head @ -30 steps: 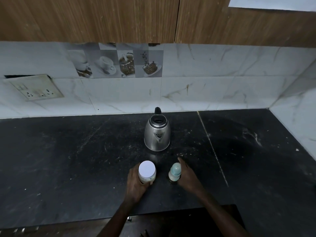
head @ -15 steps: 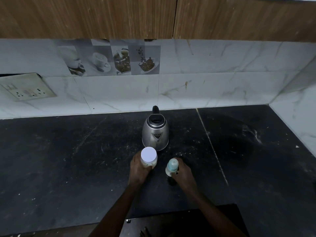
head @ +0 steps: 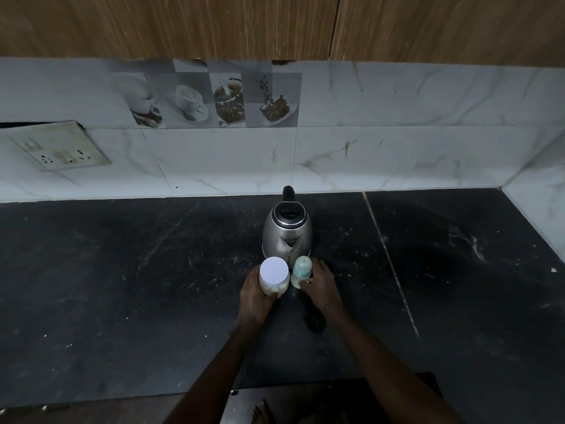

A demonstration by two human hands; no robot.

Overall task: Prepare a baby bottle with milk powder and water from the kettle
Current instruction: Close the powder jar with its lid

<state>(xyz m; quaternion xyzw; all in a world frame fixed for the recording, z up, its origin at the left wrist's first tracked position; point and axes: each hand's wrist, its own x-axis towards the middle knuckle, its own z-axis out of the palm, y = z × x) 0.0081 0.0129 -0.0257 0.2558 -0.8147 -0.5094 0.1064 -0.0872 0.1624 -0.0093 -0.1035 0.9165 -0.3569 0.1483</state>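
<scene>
Black stone desk [head: 122,286], speckled & scratched, w/ white marble-look wall tiles [head: 397,148] behind and wood-grain cabinets [head: 183,26] above. Domed brushed-steel kettle [head: 287,237], black lid & handle, stands mid-desk. Just at its 6 o'clock: cylindrical clear milk powder jar [head: 274,273], flat round white lid, pale powder inside. The left hand [head: 255,296] has its fingers curled round the jar's body. At the jar's 3 o'clock, close beside it: small baby bottle [head: 302,269] w/ rounded pale-teal cap, gripped by the right hand [head: 321,289], fingers wrapped round it. Can't tell if either rests on the desk. Grimy rectangular socket plate [head: 58,146] on the wall at the kettle's 10 o'clock.
</scene>
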